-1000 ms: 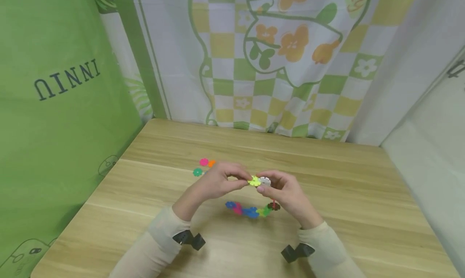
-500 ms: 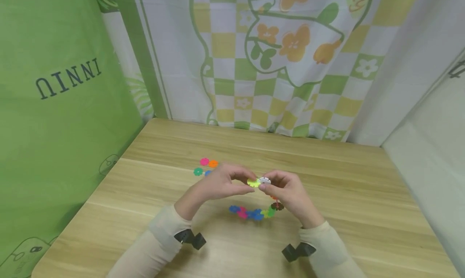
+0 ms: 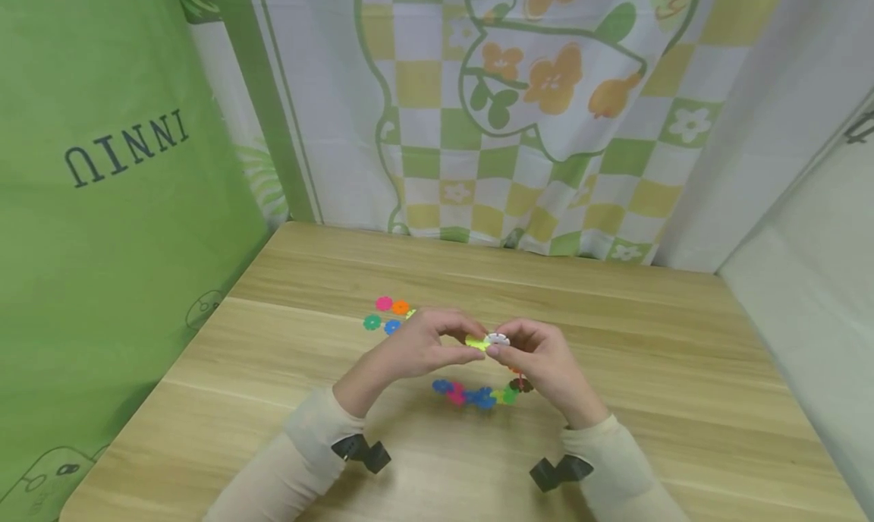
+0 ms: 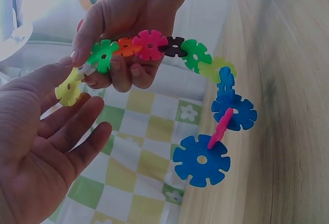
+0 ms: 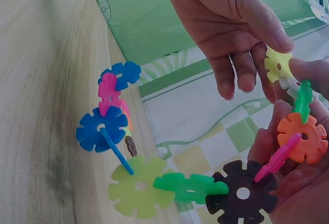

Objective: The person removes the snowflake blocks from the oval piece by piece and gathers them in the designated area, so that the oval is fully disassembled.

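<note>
My left hand [image 3: 425,345] pinches a yellow snowflake disc [image 4: 68,88] between thumb and fingers. It meets a white snowflake disc [image 3: 498,340], which my right hand [image 3: 548,361] grips at the end of a chain of notched plastic discs. Whether the yellow disc's slot is fully pushed into the white one, I cannot tell. From the right hand the chain hangs in a curve: a green disc [image 5: 304,100], an orange disc [image 5: 303,137], a pink disc [image 4: 150,45], a dark brown disc [image 5: 242,192], then more green, yellow, blue and pink ones, with a blue disc [image 4: 201,160] at the free end.
Loose discs lie on the wooden table [image 3: 614,317] beyond my left hand: a pink disc [image 3: 385,303], an orange disc [image 3: 400,307], a green disc [image 3: 372,322], a blue disc [image 3: 392,327], others partly hidden. A patterned curtain [image 3: 478,158] hangs behind the table.
My left hand has shifted slightly right, uncovering more of the loose discs. The yellow disc has tilted and stays against the white one. The hanging chain has swung a little to the right.
</note>
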`<state>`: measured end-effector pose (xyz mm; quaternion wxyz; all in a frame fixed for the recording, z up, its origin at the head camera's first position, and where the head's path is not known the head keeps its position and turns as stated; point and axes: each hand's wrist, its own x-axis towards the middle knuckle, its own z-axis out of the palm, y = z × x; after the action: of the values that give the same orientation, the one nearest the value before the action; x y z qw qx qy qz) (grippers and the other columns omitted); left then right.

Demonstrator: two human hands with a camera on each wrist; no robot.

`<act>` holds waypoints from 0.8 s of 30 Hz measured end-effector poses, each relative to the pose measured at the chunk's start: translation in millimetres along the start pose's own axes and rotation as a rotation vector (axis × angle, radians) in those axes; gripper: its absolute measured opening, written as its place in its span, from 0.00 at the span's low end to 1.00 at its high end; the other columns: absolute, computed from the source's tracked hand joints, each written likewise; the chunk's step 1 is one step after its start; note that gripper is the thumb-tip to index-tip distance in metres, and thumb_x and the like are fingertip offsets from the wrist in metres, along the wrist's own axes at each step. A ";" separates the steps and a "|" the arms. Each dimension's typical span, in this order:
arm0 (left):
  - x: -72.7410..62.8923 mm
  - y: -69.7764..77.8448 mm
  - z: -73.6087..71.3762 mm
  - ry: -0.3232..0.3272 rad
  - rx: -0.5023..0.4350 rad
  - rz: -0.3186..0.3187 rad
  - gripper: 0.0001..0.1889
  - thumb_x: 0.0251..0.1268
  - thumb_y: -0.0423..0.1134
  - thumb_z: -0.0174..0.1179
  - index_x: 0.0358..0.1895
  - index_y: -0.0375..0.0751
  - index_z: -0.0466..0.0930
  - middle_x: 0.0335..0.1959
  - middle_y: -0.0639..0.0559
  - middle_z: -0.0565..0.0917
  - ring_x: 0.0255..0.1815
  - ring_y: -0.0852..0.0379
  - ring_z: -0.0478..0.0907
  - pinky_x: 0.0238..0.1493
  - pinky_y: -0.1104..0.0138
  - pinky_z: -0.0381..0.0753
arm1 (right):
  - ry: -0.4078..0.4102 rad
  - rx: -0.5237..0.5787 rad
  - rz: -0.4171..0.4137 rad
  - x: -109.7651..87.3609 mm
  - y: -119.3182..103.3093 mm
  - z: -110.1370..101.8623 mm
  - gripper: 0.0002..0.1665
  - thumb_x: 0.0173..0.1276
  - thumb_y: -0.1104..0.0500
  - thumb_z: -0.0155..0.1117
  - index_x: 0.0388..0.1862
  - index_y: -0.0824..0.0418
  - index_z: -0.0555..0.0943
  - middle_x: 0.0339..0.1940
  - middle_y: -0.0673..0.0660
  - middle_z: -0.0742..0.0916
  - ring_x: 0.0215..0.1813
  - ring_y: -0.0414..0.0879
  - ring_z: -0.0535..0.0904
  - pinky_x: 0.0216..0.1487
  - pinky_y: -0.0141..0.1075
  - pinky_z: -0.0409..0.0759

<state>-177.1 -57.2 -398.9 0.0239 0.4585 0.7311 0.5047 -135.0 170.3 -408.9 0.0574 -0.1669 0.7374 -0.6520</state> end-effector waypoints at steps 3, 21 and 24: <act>-0.2 0.0 -0.3 0.004 0.016 0.011 0.10 0.62 0.37 0.69 0.45 0.41 0.85 0.45 0.55 0.85 0.44 0.63 0.81 0.44 0.61 0.83 | 0.005 -0.005 0.007 -0.1 -0.5 0.2 0.12 0.65 0.56 0.71 0.41 0.63 0.82 0.32 0.56 0.83 0.24 0.44 0.71 0.13 0.40 0.72; -3.0 -1.3 -3.8 -0.009 0.049 0.028 0.07 0.64 0.34 0.67 0.42 0.38 0.88 0.48 0.48 0.84 0.51 0.54 0.80 0.47 0.63 0.82 | 0.005 -0.036 -0.032 1.1 2.6 0.7 0.09 0.68 0.56 0.67 0.39 0.61 0.83 0.30 0.59 0.81 0.25 0.45 0.71 0.13 0.42 0.72; -2.2 -1.7 -3.8 -0.007 0.045 0.041 0.06 0.64 0.32 0.66 0.42 0.37 0.88 0.46 0.49 0.84 0.49 0.56 0.80 0.46 0.66 0.82 | 0.017 -0.040 -0.015 0.6 2.6 0.7 0.10 0.68 0.54 0.67 0.39 0.61 0.83 0.30 0.59 0.80 0.25 0.47 0.71 0.14 0.43 0.73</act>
<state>-178.8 -61.6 -399.2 0.0058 0.4753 0.7327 0.4870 -135.9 169.7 -411.5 0.0427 -0.1681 0.7494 -0.6390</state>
